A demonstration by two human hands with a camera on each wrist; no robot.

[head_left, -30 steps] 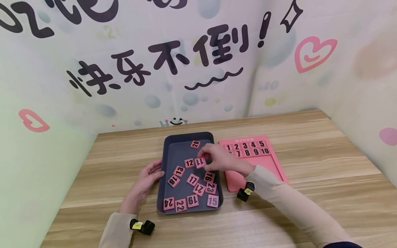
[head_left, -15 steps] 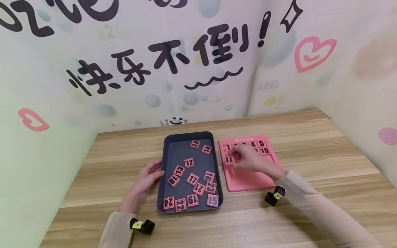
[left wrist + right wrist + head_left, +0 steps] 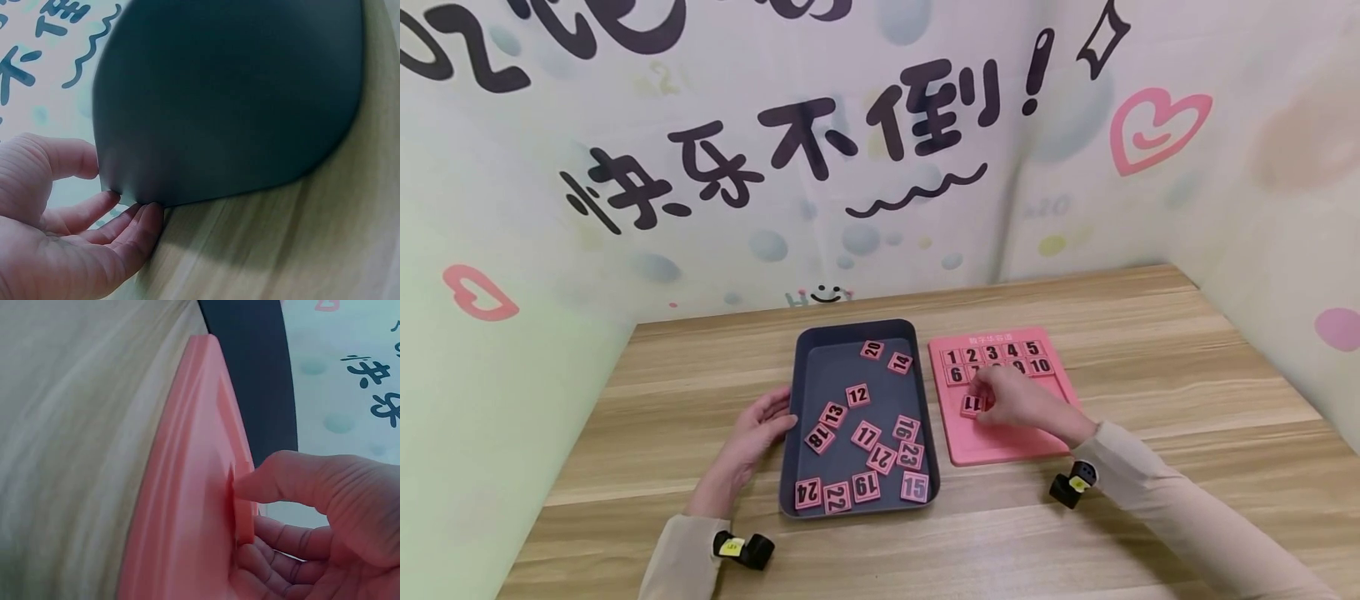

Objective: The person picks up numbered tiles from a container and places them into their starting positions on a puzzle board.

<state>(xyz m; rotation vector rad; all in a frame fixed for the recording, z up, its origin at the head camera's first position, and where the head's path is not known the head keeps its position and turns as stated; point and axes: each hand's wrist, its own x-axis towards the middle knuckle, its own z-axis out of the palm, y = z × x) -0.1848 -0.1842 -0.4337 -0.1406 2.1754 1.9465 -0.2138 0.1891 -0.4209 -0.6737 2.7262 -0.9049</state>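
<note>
In the head view, my right hand [image 3: 1018, 402] pinches the pink number tile 11 [image 3: 972, 406] over the pink number puzzle board [image 3: 1000, 442], just below its row starting with 6. The right wrist view shows this tile [image 3: 245, 519] edge-on between thumb and fingers, close over the board's bare surface [image 3: 187, 487]. Two rows of tiles, 1 to 10, fill the board's top, partly hidden by the hand. My left hand [image 3: 760, 429] holds the dark tray [image 3: 787, 467] by its left side; in the left wrist view the thumb and fingers grip the tray's edge.
Loose pink tiles lie scattered in the tray, among them 12 [image 3: 858, 394], 14 [image 3: 900, 362], 20 [image 3: 872, 349] and 15 [image 3: 914, 486]. Board and tray stand side by side on the wooden table [image 3: 700, 375]. A printed wall cloth [image 3: 715, 258] rises behind.
My right hand has carried tile 11 from the tray rightward to the board, then slightly down and right across it. Tile 14 has come into view. The left hand stays on the tray.
</note>
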